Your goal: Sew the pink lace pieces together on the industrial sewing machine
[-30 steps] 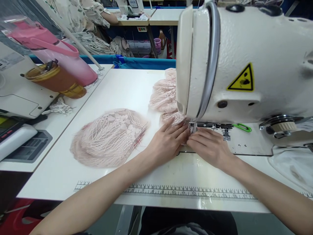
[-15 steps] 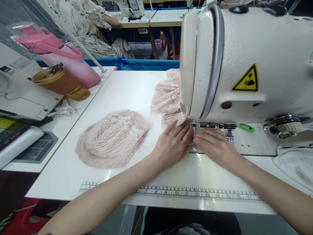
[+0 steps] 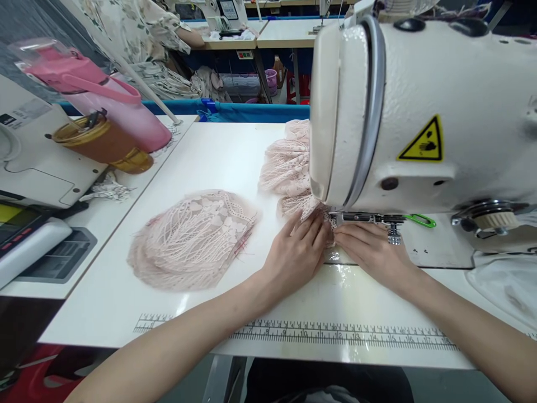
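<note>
Pale pink gathered lace fabric (image 3: 287, 162) runs from behind the head of a white sewing machine (image 3: 453, 84) down to its presser foot. My left hand (image 3: 300, 243) lies over the near end of the lace, its fingers bent and closed on the cloth just left of the foot. Close on the other side, my right hand (image 3: 373, 246) pinches the edge of the same lace, fingertips together beside the foot. Only a narrow strip of cloth shows between the two hands. The needle is hidden. A second lace piece (image 3: 193, 240) lies flat on the table to the left.
A ruler strip (image 3: 335, 334) runs along the front of the white table (image 3: 226, 151). At left stand a pink bottle (image 3: 121, 109) and a brown cup (image 3: 104, 143). A green clip-like piece (image 3: 420, 220) lies right of the foot. Another person's arm (image 3: 191, 37) shows behind.
The view has shifted slightly. Both hands stay at the presser foot with the lace between them, moved barely at all; the flat lace piece lies as before.
</note>
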`<state>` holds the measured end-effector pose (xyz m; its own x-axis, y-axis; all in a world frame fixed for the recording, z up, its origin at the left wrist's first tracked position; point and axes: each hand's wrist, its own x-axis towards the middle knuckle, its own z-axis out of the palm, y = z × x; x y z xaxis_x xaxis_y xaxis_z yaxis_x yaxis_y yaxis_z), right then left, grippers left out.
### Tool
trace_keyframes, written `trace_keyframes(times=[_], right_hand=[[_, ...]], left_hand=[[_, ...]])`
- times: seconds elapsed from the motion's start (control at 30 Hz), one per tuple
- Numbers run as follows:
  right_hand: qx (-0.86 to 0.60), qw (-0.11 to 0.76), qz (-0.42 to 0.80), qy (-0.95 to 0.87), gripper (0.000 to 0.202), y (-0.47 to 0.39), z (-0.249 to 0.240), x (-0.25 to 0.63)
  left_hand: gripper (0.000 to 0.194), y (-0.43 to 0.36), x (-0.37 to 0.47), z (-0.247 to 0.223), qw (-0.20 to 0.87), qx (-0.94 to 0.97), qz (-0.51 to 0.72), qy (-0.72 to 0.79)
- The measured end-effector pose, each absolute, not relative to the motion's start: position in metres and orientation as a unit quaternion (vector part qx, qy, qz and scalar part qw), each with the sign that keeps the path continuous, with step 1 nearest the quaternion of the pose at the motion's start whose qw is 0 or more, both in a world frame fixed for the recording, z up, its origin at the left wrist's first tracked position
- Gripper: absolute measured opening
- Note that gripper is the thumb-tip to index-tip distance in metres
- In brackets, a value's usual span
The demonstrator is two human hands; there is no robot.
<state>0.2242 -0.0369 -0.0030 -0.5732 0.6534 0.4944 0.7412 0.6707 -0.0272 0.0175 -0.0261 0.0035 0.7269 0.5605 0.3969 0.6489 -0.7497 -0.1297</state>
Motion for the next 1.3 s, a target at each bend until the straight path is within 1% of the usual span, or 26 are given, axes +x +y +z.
trace_keyframes(times=[0.13,0.23,0.3,0.43,0.57,0.73,0.83,0.97,1.2,1.3], right_hand=[[-0.405,0.235,-0.138,-0.872,0.020,-0.038,0.001,0.224],[-0.429,0.233,-0.187,-0.852,0.017,-0.040,0.003,0.223],[-0.437,0.233,-0.196,-0.847,0.018,-0.039,0.002,0.223],[-0.438,0.246,-0.170,-0.848,0.019,-0.038,-0.002,0.226],[-0.461,0.239,-0.146,-0.842,0.021,-0.037,-0.005,0.228],[-0.462,0.252,-0.156,-0.836,0.021,-0.037,-0.004,0.226],[-0.466,0.250,-0.169,-0.832,0.023,-0.038,-0.003,0.225],[-0.456,0.261,-0.169,-0.834,0.022,-0.039,-0.003,0.225],[-0.430,0.260,-0.149,-0.852,0.013,-0.040,-0.008,0.230],[-0.415,0.263,-0.122,-0.862,0.013,-0.038,-0.010,0.232]], left_hand=[[0.037,-0.026,0.018,0.001,0.115,-0.920,-0.173,-0.333],[0.036,-0.026,0.018,0.000,0.125,-0.918,-0.174,-0.333],[0.035,-0.026,0.019,0.001,0.136,-0.917,-0.170,-0.334],[0.035,-0.026,0.019,0.002,0.142,-0.916,-0.164,-0.337],[0.036,-0.026,0.019,0.002,0.130,-0.919,-0.164,-0.334],[0.038,-0.025,0.017,0.001,0.131,-0.921,-0.158,-0.332],[0.034,-0.025,0.017,0.001,0.140,-0.923,-0.164,-0.318],[0.028,-0.026,0.017,0.003,0.141,-0.922,-0.181,-0.311],[0.028,-0.026,0.016,0.000,0.124,-0.923,-0.185,-0.313],[0.027,-0.022,0.015,0.000,0.105,-0.922,-0.200,-0.315]])
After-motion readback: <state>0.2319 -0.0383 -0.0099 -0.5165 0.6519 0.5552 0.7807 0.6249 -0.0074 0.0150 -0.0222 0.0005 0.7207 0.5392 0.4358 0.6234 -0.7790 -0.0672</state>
